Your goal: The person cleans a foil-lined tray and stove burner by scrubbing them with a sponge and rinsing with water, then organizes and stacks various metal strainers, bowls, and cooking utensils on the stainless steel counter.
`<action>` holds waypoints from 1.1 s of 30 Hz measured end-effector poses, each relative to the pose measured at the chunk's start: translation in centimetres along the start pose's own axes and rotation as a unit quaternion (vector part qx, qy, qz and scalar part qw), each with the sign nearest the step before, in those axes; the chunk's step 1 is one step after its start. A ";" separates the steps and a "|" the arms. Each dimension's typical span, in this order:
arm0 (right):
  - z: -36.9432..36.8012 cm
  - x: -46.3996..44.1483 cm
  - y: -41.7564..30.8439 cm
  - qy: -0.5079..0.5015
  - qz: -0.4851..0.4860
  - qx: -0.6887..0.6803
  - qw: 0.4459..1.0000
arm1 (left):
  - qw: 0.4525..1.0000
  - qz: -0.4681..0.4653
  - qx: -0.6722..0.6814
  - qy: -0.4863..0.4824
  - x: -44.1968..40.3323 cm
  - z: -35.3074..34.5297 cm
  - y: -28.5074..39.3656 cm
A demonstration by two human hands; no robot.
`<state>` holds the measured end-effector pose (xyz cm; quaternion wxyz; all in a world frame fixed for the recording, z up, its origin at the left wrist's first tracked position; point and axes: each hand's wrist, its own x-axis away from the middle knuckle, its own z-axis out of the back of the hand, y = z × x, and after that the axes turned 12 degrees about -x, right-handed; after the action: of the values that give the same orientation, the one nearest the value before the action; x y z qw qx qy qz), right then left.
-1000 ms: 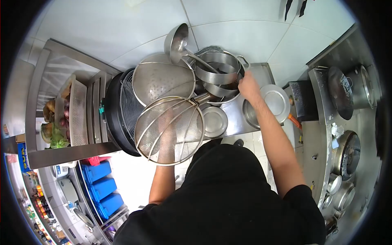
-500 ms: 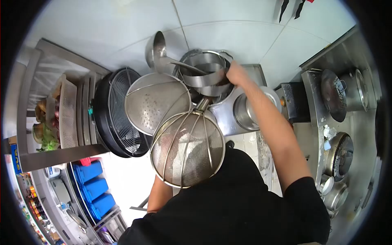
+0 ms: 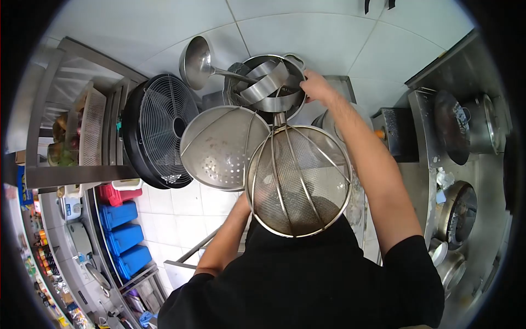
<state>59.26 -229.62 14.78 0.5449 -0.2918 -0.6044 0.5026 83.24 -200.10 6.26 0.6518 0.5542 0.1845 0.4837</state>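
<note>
My right hand point(image 3: 318, 88) is closed on the right rim of a deep metal pot point(image 3: 300, 68), just below its loop handle. Several wide metal rings point(image 3: 268, 88) lie tilted inside the pot, beside the handle of a large ladle point(image 3: 196, 61) whose bowl hangs out to the left. From the pot's near side a wire-mesh strainer point(image 3: 298, 181) sticks out toward my chest, and a perforated scoop point(image 3: 219, 145) lies to its left. My left forearm point(image 3: 233, 225) reaches up behind these two, so the strainer and scoop hide my left hand and whatever it touches.
A black round fan point(image 3: 164, 129) stands at the left, beside a metal shelf with a white basket point(image 3: 92, 126). Blue bins point(image 3: 131, 262) sit lower left. Woks point(image 3: 459, 214) and pots line the right-hand counter. A tiled wall point(image 3: 307, 38) rises behind the pot.
The strainer and scoop have shifted right in view. The rings inside the pot sit more tilted, and the ladle bowl has moved left. My right hand stays at the pot's right side.
</note>
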 end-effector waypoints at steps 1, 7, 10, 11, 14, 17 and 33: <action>0.4 -0.1 0.8 -0.025 0.003 -0.022 0.999 | 0.999 -0.013 -0.039 -0.005 0.0 -0.3 -0.2; 1.6 5.8 4.4 -0.100 -0.002 -0.230 0.968 | 0.957 0.063 -0.043 0.279 -0.1 6.4 -7.4; -0.4 11.3 6.4 -0.112 0.051 -0.317 0.940 | 0.885 0.147 -0.060 0.438 -1.3 12.8 -8.6; -1.3 13.4 6.6 -0.102 0.065 -0.351 0.928 | 0.871 0.164 -0.063 0.459 -1.8 14.2 -9.1; -4.3 16.1 5.9 -0.074 0.106 -0.286 0.949 | 0.856 0.189 -0.056 0.478 -4.6 17.1 -10.3; -5.8 17.1 4.8 -0.067 0.138 -0.163 0.975 | 0.859 0.200 -0.041 0.469 -8.1 18.5 -11.1; -7.2 18.6 3.5 -0.050 0.183 -0.049 0.981 | 0.901 0.055 0.154 0.401 -5.5 6.5 -7.6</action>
<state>61.02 -209.66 17.67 0.3974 -0.3982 -0.5910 0.5780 89.01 -207.58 -0.12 0.4013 0.4158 0.4718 0.6660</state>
